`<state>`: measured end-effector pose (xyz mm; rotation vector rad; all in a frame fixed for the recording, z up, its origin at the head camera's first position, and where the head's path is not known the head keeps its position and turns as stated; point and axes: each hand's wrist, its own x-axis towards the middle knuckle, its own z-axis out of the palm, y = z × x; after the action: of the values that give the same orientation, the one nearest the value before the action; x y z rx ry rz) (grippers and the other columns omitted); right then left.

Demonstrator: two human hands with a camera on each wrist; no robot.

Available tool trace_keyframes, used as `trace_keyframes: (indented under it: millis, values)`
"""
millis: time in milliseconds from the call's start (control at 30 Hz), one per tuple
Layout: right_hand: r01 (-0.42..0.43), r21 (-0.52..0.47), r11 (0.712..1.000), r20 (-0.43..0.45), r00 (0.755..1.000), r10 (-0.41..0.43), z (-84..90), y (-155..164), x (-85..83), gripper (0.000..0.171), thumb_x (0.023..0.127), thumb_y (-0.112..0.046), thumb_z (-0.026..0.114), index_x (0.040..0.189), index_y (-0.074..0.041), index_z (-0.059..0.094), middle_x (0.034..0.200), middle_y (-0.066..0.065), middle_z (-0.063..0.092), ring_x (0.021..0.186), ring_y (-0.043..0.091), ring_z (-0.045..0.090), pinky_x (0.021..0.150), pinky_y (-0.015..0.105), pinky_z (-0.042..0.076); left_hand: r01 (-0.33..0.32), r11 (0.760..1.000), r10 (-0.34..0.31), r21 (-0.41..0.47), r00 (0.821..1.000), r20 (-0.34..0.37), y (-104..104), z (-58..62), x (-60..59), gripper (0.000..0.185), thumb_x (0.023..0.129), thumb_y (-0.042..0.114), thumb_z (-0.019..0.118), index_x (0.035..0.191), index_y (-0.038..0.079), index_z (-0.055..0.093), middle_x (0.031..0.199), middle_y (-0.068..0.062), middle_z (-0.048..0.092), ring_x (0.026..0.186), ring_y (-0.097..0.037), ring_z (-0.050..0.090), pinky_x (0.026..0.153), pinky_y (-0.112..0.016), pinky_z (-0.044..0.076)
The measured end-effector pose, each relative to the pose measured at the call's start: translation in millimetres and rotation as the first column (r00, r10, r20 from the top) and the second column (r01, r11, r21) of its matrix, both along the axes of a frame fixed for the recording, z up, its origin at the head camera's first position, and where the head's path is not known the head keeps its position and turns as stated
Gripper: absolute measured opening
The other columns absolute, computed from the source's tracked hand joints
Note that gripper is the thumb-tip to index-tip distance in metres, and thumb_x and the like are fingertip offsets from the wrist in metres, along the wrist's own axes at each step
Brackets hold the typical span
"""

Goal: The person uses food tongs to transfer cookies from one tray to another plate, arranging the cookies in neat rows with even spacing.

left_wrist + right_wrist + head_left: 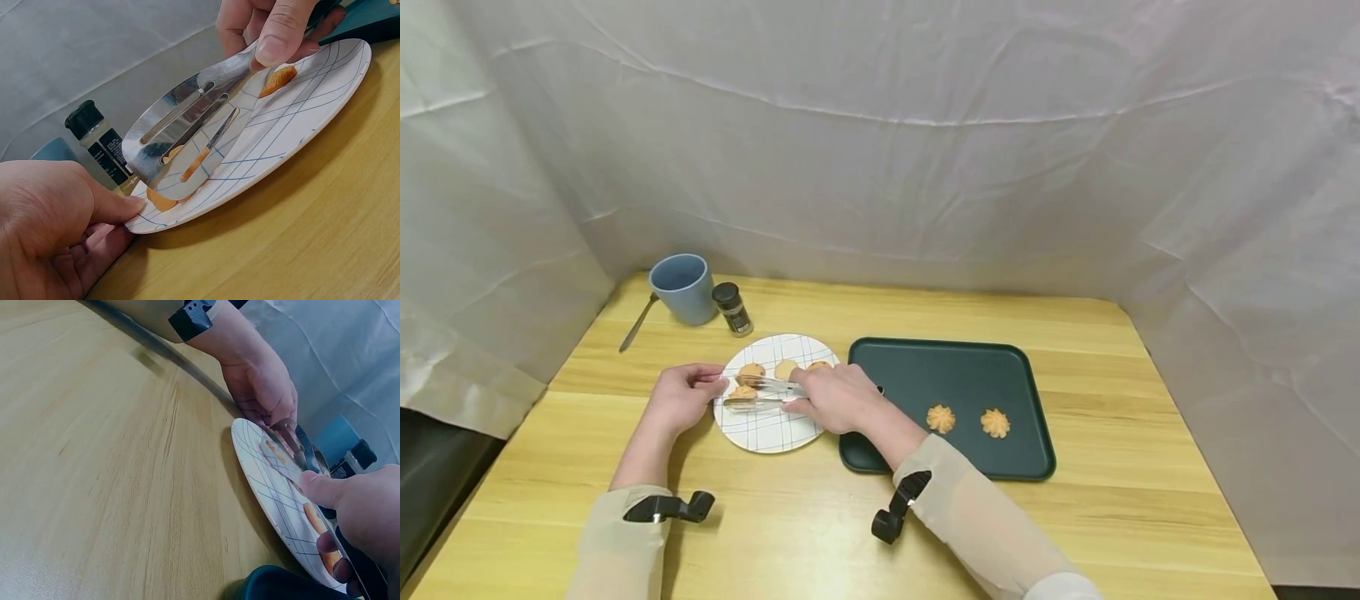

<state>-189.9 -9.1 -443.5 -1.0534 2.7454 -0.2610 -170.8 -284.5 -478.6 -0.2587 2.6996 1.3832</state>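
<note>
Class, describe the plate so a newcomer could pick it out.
On the table, find the dark green tray. Left of it in the head view, beneath the tongs, is the plate: round, white and blue-lined, unlike the plain rectangular tray.

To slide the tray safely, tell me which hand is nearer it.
Right. The right hand is beside the tray; the left hand pinches the plate by its rim, on the side away from the tray.
</note>
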Motion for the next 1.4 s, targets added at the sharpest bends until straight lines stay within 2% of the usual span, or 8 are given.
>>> trace_keyframes:
  millis: [233, 600, 767, 900, 1000, 1133, 1200, 1400]
  values:
    - [0.006, 0.003, 1.000, -0.021, 1.000, -0.006, -2.4, -3, -2.4, 0.046, 0.108, -0.057, 0.053, 0.137, -0.023, 0.062, 0.113, -0.003, 0.069, 0.084, 0.016, 0.062, 0.065, 0.037, 0.047, 0.001, 1.000, -0.001, -0.004, 1.000, 0.005, -1, -0.6, -1.1, 0.039, 0.105, 0.018, 0.067, 0.137, -0.005, 0.065, 0.127, -0.023, 0.069, 0.111, -0.032, 0.065, 0.088, -0.034, 0.049]
    - [0.040, 0.016, 0.999, -0.025, 0.999, -0.039, -1.9, 0, -0.8, 0.059, 0.107, -0.061, 0.050, 0.149, -0.019, 0.056, 0.128, 0.001, 0.069, 0.098, 0.023, 0.069, 0.073, 0.039, 0.052, 0.007, 1.000, -0.007, 0.007, 1.000, 0.010, 1, 0.6, -2.0, 0.040, 0.105, 0.017, 0.068, 0.137, -0.006, 0.065, 0.127, -0.024, 0.069, 0.110, -0.031, 0.065, 0.083, -0.027, 0.050]
    - [0.025, -0.003, 1.000, -0.029, 0.999, -0.025, -0.9, 4, 0.7, 0.060, 0.106, -0.062, 0.052, 0.146, -0.018, 0.057, 0.124, -0.001, 0.068, 0.093, 0.020, 0.068, 0.071, 0.038, 0.052, 0.012, 1.000, -0.012, 0.011, 1.000, 0.005, 1, 0.6, -2.8, 0.040, 0.104, 0.017, 0.068, 0.137, -0.007, 0.065, 0.126, -0.024, 0.069, 0.109, -0.031, 0.066, 0.082, -0.026, 0.050]
    - [0.016, -0.027, 1.000, -0.037, 0.999, -0.017, 1.1, 11, 3.7, 0.059, 0.106, -0.062, 0.051, 0.146, -0.018, 0.059, 0.128, -0.002, 0.068, 0.093, 0.017, 0.068, 0.067, 0.035, 0.051, 0.009, 1.000, -0.009, 0.013, 1.000, 0.018, 1, 0.1, -4.0, 0.041, 0.105, 0.018, 0.067, 0.138, -0.006, 0.064, 0.128, -0.024, 0.068, 0.112, -0.031, 0.065, 0.082, -0.025, 0.050]
    - [0.012, -0.055, 0.998, -0.044, 0.999, -0.015, 3.6, 18, 8.2, 0.057, 0.106, -0.062, 0.052, 0.143, -0.018, 0.060, 0.125, -0.003, 0.070, 0.081, 0.016, 0.066, 0.061, 0.033, 0.048, 0.005, 1.000, -0.005, 0.010, 1.000, 0.027, 0, 0.0, -4.1, 0.041, 0.105, 0.019, 0.067, 0.139, -0.006, 0.063, 0.129, -0.024, 0.068, 0.114, -0.031, 0.065, 0.084, -0.025, 0.051]
    - [0.001, -0.101, 0.995, -0.051, 0.999, -0.006, 7.0, 30, 15.3, 0.052, 0.105, -0.061, 0.054, 0.132, -0.018, 0.062, 0.106, -0.006, 0.070, 0.061, 0.014, 0.056, 0.050, 0.033, 0.041, 0.005, 1.000, -0.005, 0.003, 1.000, 0.026, -2, 0.0, -3.9, 0.042, 0.106, 0.019, 0.066, 0.139, -0.006, 0.063, 0.129, -0.024, 0.068, 0.114, -0.032, 0.065, 0.085, -0.027, 0.051]
    - [-0.005, -0.119, 0.993, -0.058, 0.998, -0.002, 9.4, 36, 18.8, 0.051, 0.105, -0.061, 0.055, 0.131, -0.018, 0.063, 0.103, -0.007, 0.069, 0.059, 0.013, 0.054, 0.048, 0.033, 0.039, 0.006, 1.000, -0.006, -0.003, 1.000, 0.024, -3, -0.3, -3.9, 0.042, 0.106, 0.019, 0.066, 0.139, -0.006, 0.063, 0.129, -0.024, 0.068, 0.114, -0.033, 0.065, 0.085, -0.027, 0.051]
    - [-0.001, -0.138, 0.990, -0.069, 0.998, -0.009, 19.0, 56, 28.2, 0.057, 0.105, -0.061, 0.056, 0.139, -0.016, 0.064, 0.115, -0.003, 0.073, 0.059, 0.008, 0.054, 0.048, 0.030, 0.040, 0.006, 1.000, -0.006, -0.020, 1.000, 0.015, -6, -0.1, -3.7, 0.043, 0.106, 0.021, 0.066, 0.139, -0.005, 0.063, 0.130, -0.024, 0.068, 0.115, -0.033, 0.065, 0.088, -0.031, 0.050]
